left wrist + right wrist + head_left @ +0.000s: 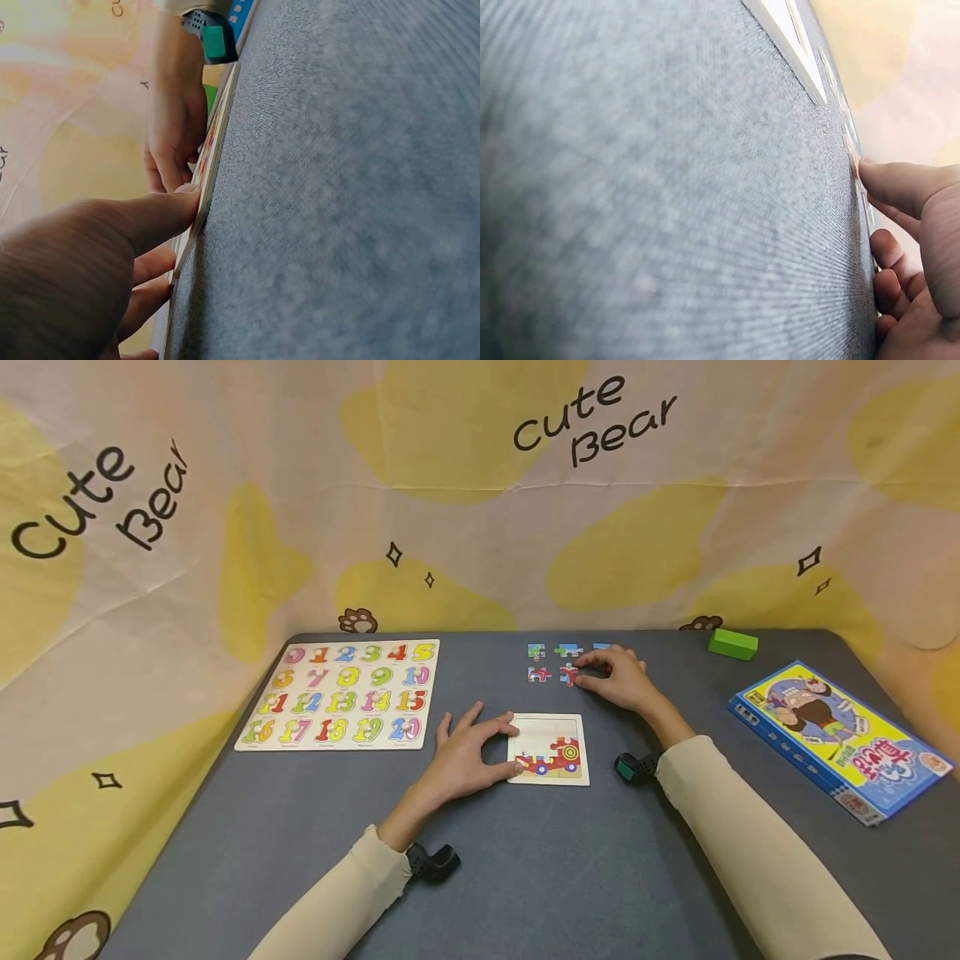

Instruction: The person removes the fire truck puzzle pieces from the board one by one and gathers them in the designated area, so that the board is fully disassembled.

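A small jigsaw board [547, 781] with a partly assembled red vehicle picture lies on the grey table. My left hand [471, 756] rests at its left edge, thumb [169, 214] and index finger spread apart and touching the rim. Farther back, my right hand [618, 681] pinches a red and blue jigsaw piece [567, 675] between thumb [896, 184] and index finger, low at the table. Beside it lie a red piece [537, 675], a green-blue piece [536, 652] and another blue-green piece [568, 651]. One more blue piece [601, 647] is partly hidden behind the right hand.
A white number puzzle board [352, 747] lies at the back left. At the right are a green block [733, 644] and a blue-yellow box [840, 739]. A patterned cloth [465, 527] hangs behind the table's far edge.
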A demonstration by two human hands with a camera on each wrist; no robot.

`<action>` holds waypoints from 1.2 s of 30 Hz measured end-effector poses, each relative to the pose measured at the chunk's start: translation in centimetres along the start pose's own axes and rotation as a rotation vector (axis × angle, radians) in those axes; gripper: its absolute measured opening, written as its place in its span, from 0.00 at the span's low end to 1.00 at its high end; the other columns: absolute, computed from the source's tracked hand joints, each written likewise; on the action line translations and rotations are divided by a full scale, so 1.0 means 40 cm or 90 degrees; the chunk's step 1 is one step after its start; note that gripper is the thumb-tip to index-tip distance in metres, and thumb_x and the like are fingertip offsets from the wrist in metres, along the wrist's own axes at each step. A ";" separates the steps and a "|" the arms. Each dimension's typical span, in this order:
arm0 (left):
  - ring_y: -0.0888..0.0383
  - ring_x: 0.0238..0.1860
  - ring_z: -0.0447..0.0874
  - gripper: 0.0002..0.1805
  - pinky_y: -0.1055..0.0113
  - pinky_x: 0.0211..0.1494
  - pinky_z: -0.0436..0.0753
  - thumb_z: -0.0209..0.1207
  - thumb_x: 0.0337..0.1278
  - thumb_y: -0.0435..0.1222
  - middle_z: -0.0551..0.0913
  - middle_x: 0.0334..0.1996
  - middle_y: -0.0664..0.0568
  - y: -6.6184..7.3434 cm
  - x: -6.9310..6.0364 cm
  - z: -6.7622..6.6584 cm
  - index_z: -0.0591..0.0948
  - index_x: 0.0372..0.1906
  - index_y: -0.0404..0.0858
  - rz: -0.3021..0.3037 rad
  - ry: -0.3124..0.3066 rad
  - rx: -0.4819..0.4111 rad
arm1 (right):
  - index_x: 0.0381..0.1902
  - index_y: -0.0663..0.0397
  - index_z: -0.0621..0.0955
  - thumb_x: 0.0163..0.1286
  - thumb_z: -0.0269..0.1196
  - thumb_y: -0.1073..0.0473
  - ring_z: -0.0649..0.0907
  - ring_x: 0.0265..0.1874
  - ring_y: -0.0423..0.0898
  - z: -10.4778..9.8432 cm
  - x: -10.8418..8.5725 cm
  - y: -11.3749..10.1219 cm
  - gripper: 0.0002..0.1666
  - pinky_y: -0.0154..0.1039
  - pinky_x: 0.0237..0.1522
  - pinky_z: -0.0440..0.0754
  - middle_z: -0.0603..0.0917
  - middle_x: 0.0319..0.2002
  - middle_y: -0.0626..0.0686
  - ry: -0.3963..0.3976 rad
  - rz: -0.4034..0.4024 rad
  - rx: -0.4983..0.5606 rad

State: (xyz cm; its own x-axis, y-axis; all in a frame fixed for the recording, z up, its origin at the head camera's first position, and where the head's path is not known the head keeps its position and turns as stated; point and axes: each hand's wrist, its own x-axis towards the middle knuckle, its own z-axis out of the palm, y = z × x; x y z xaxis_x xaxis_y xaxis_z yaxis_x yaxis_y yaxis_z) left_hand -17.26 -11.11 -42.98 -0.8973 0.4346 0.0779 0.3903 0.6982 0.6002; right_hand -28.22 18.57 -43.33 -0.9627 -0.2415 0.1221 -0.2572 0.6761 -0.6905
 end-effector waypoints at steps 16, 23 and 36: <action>0.41 0.83 0.49 0.27 0.30 0.77 0.34 0.71 0.56 0.50 0.72 0.74 0.57 -0.005 0.004 0.003 0.83 0.60 0.49 -0.001 -0.001 0.005 | 0.61 0.55 0.83 0.70 0.67 0.57 0.65 0.67 0.63 -0.029 -0.080 -0.009 0.22 0.64 0.67 0.55 0.78 0.65 0.64 -0.072 -0.068 0.030; 0.42 0.83 0.49 0.27 0.30 0.77 0.33 0.71 0.56 0.50 0.72 0.74 0.57 -0.009 0.001 0.005 0.83 0.61 0.49 -0.003 -0.002 0.003 | 0.63 0.53 0.81 0.71 0.67 0.57 0.56 0.76 0.69 -0.024 -0.123 -0.026 0.24 0.72 0.71 0.54 0.66 0.75 0.68 -0.138 -0.072 0.036; 0.40 0.82 0.49 0.27 0.28 0.76 0.33 0.71 0.55 0.50 0.73 0.73 0.56 -0.007 0.005 0.007 0.83 0.60 0.49 -0.003 0.001 -0.001 | 0.59 0.46 0.84 0.67 0.70 0.59 0.54 0.79 0.68 -0.003 -0.177 -0.058 0.22 0.74 0.75 0.37 0.67 0.76 0.64 -0.223 -0.151 0.035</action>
State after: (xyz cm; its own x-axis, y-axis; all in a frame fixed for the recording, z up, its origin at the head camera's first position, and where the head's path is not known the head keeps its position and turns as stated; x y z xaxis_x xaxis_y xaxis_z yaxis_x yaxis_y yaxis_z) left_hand -17.50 -11.07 -43.34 -0.8993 0.4305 0.0771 0.3863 0.6991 0.6017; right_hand -20.84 18.79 -42.51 -0.7884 -0.6140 0.0386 -0.4537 0.5379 -0.7105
